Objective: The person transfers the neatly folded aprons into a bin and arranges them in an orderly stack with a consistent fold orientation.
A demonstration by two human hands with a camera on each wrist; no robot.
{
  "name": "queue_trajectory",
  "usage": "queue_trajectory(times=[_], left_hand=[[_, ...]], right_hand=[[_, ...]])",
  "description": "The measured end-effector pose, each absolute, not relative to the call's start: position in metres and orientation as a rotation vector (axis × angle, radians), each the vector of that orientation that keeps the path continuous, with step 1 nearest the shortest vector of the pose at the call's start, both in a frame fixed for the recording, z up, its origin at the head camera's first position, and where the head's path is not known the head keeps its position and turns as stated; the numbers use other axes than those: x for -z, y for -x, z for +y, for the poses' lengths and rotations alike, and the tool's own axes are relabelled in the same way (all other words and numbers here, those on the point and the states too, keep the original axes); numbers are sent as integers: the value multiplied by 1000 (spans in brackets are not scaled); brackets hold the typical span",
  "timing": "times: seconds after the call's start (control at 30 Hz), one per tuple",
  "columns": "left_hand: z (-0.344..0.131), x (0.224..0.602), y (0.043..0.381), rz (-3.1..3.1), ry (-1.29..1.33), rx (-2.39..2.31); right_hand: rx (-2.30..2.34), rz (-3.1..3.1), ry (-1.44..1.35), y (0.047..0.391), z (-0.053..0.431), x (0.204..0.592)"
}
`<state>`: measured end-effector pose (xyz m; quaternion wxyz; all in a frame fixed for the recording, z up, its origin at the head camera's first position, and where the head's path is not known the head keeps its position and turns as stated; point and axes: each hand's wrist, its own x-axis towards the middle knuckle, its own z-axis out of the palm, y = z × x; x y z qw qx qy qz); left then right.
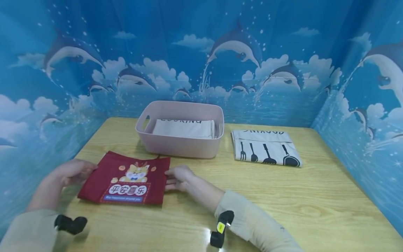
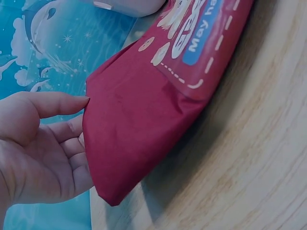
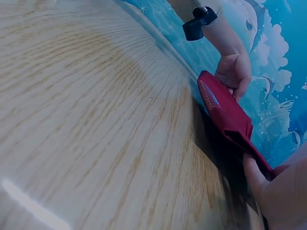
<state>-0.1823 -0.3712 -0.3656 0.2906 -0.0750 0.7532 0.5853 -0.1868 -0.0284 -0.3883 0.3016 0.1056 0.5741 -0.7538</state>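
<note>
Okay, so the red cloth (image 1: 126,178) is right between the two hands, near the left end of the table (image 1: 315,206). It's got a cartoon animal, four white circles with characters and a blue strip on top. Left hand (image 1: 73,171) has the 9 o'clock edge in a pinch, thumb on the near face and the other fingers tucked behind. Right hand (image 1: 180,177) pinches the opposite edge at 3 o'clock. From the wrist views at least part of the cloth is up off the wood, tilted, with a dark shadow under it.

Heading out from there, a pale pink bin (image 1: 179,147) sits at about 1 o'clock, just past the far edge; can't tell if they touch. Inside the bin there's a folded white cloth (image 1: 184,128) with black lettering. Between 2 and 3 o'clock, well apart, lies the utensil cloth (image 1: 266,148), folded flat, printed with a fork, spoon, spatula and pan. Right hand comes between that one and the red piece; the bin blocks the way toward 1 o'clock. Dolphin curtain (image 1: 189,52) behind everything, from 9 o'clock round past 12 to 3.
</note>
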Motion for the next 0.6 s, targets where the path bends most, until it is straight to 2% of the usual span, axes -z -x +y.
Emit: queue_trajectory(times=[0.6], left_hand=[[-380, 354, 177, 2228, 117, -1380]], right_hand=[[2041, 1648, -264, 183, -21, 373]])
